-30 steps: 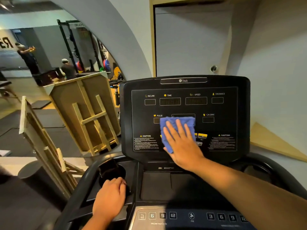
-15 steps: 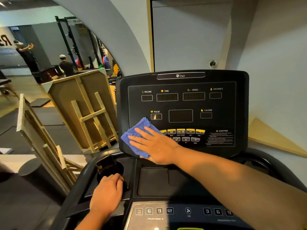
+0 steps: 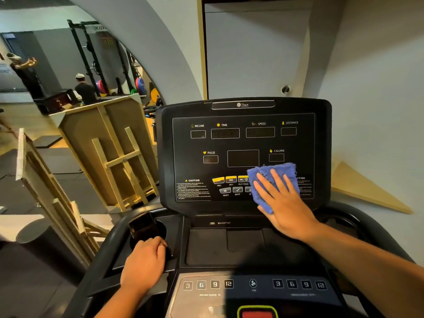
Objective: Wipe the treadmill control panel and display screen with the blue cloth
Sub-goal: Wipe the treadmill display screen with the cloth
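My right hand (image 3: 283, 199), fingers straight and spread, presses the blue cloth (image 3: 271, 182) flat against the control panel (image 3: 243, 157)'s lower right, covering buttons. My left hand (image 3: 144, 263) curls over the console edge (image 3: 169, 267), probably for bracing.

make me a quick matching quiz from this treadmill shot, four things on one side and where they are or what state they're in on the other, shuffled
Things:
1. blue cloth
2. left hand
3. phone
4. right hand

Places or states:
A. standing in the cup holder
B. flat on the cloth, fingers spread
C. pressed against the lower right of the display panel
D. resting on the console edge beside the cup holder

Pairs: 1-C, 2-D, 3-A, 4-B
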Motion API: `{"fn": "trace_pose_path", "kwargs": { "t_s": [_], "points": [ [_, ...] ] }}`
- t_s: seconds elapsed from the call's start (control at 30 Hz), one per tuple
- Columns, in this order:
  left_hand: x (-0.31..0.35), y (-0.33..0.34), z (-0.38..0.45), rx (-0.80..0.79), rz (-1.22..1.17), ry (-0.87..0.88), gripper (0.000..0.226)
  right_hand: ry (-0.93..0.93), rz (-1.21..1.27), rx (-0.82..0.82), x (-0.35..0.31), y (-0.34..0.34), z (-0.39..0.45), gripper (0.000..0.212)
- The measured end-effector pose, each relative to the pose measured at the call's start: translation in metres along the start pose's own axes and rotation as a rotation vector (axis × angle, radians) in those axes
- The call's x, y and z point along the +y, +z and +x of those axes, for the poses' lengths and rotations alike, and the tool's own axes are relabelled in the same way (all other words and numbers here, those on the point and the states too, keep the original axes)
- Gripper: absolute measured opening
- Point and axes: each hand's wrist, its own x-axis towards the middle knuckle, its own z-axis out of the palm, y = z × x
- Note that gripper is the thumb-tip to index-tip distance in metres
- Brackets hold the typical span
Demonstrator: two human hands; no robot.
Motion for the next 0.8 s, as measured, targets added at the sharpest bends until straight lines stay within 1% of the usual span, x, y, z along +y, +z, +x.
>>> {"fn": "trace_pose_path", "kwargs": {
  "t_s": [0.07, 0.13, 0.2, 0.3, 0.4, 0.5, 0.57, 0.63, 0.7, 0.8],
  "points": [
    [0.001, 0.0, 0.0, 0.003, -0.007, -0.001, 0.029, 0.088, 0.053, 0.018, -0.026, 0.003, 0.005, 0.073],
    [0.001, 0.0, 0.0, 0.002, -0.008, -0.003, 0.029, 0.08, 0.096, 0.029, -0.053, 0.003, 0.015, 0.075],
    [0.0, 0.0, -0.001, 0.005, -0.006, 0.002, 0.029, 0.002, 0.11, 0.027, -0.08, 0.002, 0.029, 0.074],
    [-0.001, -0.001, -0.001, 0.001, -0.011, 0.004, 0.029, -0.187, 0.091, 0.0, -0.12, 0.001, 0.051, 0.067],
    [-0.001, 0.0, -0.001, -0.008, -0.012, 0.001, 0.028, -0.361, 0.106, -0.045, -0.137, 0.003, 0.064, 0.064],
    [-0.001, -0.001, 0.0, -0.012, -0.008, 0.008, 0.028, -0.424, 0.159, -0.059, -0.117, 0.003, 0.062, 0.062],
    [-0.001, 0.0, 0.0, -0.013, -0.009, 0.012, 0.028, -0.433, 0.216, -0.102, -0.093, 0.002, 0.054, 0.059],
    [-0.001, 0.001, 0.0, -0.015, -0.008, 0.012, 0.028, -0.42, 0.225, -0.132, -0.068, -0.001, 0.04, 0.058],
    [-0.004, 0.002, 0.001, -0.01, -0.008, 0.014, 0.028, -0.398, 0.176, -0.133, -0.043, 0.0, 0.023, 0.059],
    [-0.006, 0.003, -0.001, -0.007, -0.008, 0.016, 0.028, -0.315, 0.147, -0.154, -0.004, 0.001, -0.006, 0.06]
  ]
}}
